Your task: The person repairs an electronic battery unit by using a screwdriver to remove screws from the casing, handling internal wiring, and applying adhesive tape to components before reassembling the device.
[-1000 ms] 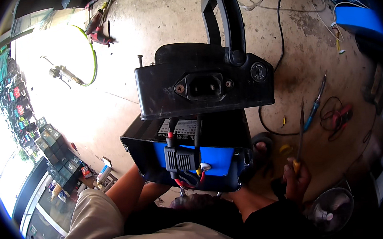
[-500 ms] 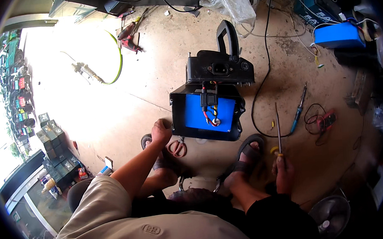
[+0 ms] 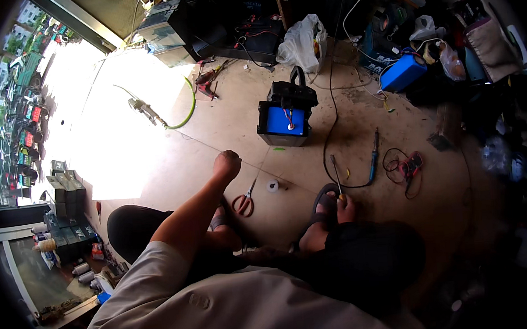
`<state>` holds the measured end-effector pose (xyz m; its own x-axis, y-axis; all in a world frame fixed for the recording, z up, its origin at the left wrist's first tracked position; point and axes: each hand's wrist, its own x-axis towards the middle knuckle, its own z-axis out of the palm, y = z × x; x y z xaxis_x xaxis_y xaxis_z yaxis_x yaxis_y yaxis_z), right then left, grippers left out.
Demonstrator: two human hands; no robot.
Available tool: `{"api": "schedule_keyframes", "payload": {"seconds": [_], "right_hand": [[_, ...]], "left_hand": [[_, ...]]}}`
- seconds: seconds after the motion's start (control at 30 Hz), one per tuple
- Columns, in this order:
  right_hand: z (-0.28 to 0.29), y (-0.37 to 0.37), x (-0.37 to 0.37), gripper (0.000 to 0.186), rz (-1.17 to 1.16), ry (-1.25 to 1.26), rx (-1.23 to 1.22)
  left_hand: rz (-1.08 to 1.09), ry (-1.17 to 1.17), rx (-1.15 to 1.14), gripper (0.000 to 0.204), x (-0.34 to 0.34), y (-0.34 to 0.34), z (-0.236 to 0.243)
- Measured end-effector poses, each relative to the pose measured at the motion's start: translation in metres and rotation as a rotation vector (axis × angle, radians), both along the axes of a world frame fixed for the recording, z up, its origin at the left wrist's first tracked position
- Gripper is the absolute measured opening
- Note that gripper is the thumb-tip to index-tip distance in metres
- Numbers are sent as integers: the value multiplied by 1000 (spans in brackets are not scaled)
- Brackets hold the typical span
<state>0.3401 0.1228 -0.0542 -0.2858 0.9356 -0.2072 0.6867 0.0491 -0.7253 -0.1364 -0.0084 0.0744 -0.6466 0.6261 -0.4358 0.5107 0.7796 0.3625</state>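
Observation:
A black battery case (image 3: 283,141) stands on the floor in front of me, with its handled lid (image 3: 292,93) tipped back. Inside lies a blue battery pack (image 3: 277,121), with wires running from it up to the lid. My left hand (image 3: 227,165) is closed in a fist to the near left of the case, apart from it; what its fingers may hold is hidden. In my right hand (image 3: 346,210), beside my right foot, is a screwdriver (image 3: 336,170), its shaft pointing away from me. Orange-handled scissors (image 3: 242,204) and a small white roll (image 3: 273,186) lie between my feet and the case.
To the right lie a blue soldering iron (image 3: 373,157) and a red multimeter (image 3: 411,166) with its leads. A red drill-like tool (image 3: 206,83) and a green cable (image 3: 192,105) lie farther off. Another blue battery pack (image 3: 404,73) rests among clutter at far right.
The case now appears smaller and farther from me, and the whole view has shifted. My left hand, earlier beside the case's left edge, is apart from it. The screwdriver stays in my right hand.

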Motion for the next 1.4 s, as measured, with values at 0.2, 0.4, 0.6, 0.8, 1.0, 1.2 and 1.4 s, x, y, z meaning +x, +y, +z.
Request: {"api": "schedule_keyframes", "payload": {"seconds": [0.2,0.4,0.6,0.8,1.0,1.2,1.4], "right_hand": [[-74,33,50,55,-24,23,51],[-18,54,18,60,79,-158,-57],[16,56,36,49,-165,-166,-68],[26,-5,94,38,-443,-114,191],[14,-69,134,43,-390,-394,75],[48,-34,81,38,15,-344,238],[39,-8,69,35,16,-391,29]], "left_hand": [[246,-250,413,24,41,25,72],[391,-587,551,28,84,-1,136],[300,-688,576,41,73,1,147],[355,-649,522,48,72,-16,180],[351,-627,494,45,82,10,197],[306,-646,538,41,103,5,220],[279,-690,576,35,116,16,254]]}}
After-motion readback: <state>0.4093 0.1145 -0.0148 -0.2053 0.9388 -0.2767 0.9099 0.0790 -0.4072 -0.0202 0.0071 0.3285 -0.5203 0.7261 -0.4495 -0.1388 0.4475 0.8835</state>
